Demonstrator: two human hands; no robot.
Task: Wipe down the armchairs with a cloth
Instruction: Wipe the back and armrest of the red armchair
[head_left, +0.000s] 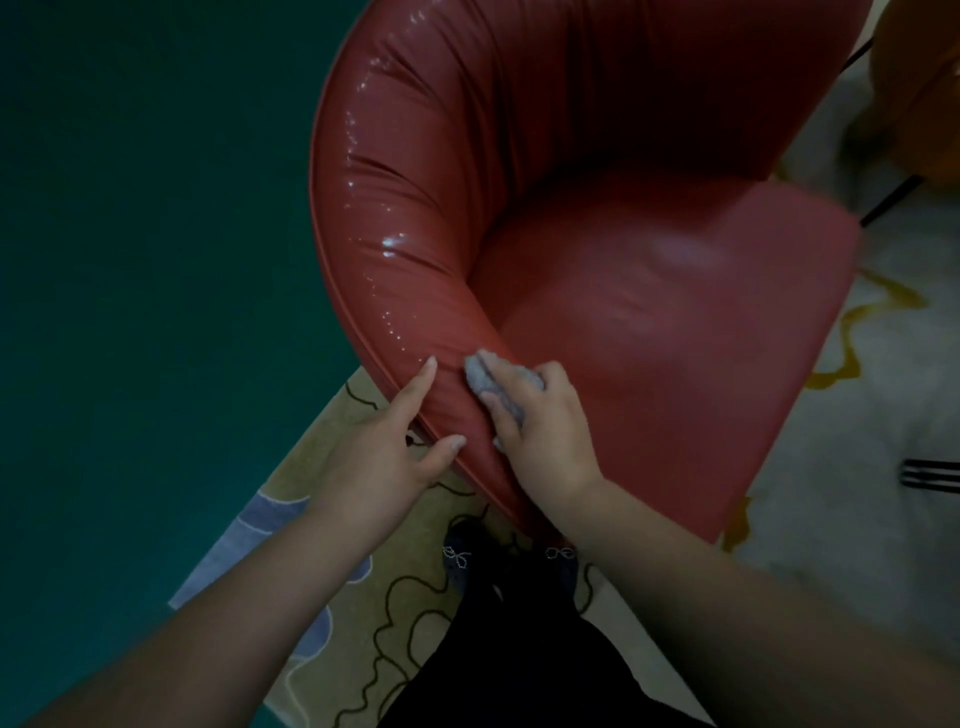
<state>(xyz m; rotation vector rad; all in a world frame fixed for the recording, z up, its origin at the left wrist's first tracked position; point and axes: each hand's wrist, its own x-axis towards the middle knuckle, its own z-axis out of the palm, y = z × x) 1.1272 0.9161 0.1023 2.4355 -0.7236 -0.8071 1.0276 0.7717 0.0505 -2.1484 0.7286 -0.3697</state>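
A bunched grey cloth (480, 382) is grasped in the right hand (540, 421), fingers curled over it, and is pressed against the near end of the curved arm of the red armchair (649, 312), just where the arm meets the seat. The left hand (387, 441) is laid on the outer edge of the same arm, fingers fairly straight and thumb spread, nothing being clenched in its grip. Glossy highlights are seen along the arm's upper curve. Because the cloth is wadded small, narrow streaks could be left and folds in the upholstery missed; on so slick a surface the bracing hand could also slip off the rounded edge if weight is leaned on it.
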